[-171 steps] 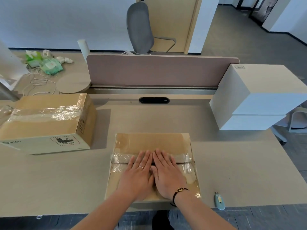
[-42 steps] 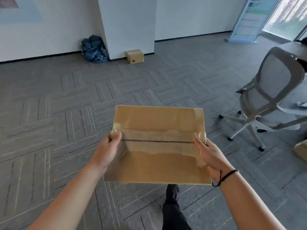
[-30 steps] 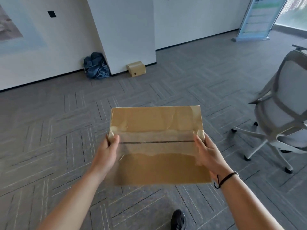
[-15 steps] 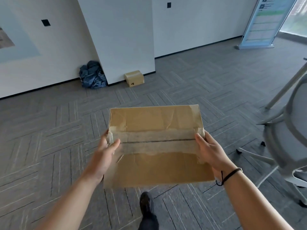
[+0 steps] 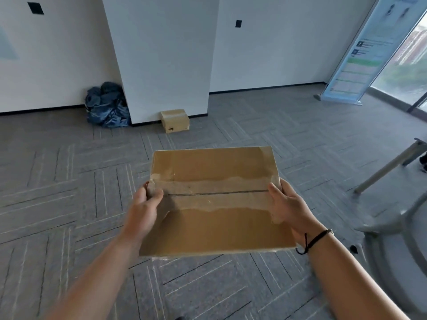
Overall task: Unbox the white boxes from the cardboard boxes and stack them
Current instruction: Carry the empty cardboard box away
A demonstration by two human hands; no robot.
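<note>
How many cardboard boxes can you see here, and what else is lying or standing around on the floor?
Cardboard boxes: 2, one held between the left hand and the right hand, and a small one by the pillar
Blue bundles: 1
Banner stands: 1
Chairs: 1
Total: 5

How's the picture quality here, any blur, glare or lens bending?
Head view: cardboard box and both hands fairly sharp; the chair at the right edge is smeared; the window is bright and washed out; wall lines lean from wide-angle distortion.

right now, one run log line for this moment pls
phase: carrying | left hand: grips cardboard box left edge | right hand: grips right edge | box: held above carpet, flaps closed
</note>
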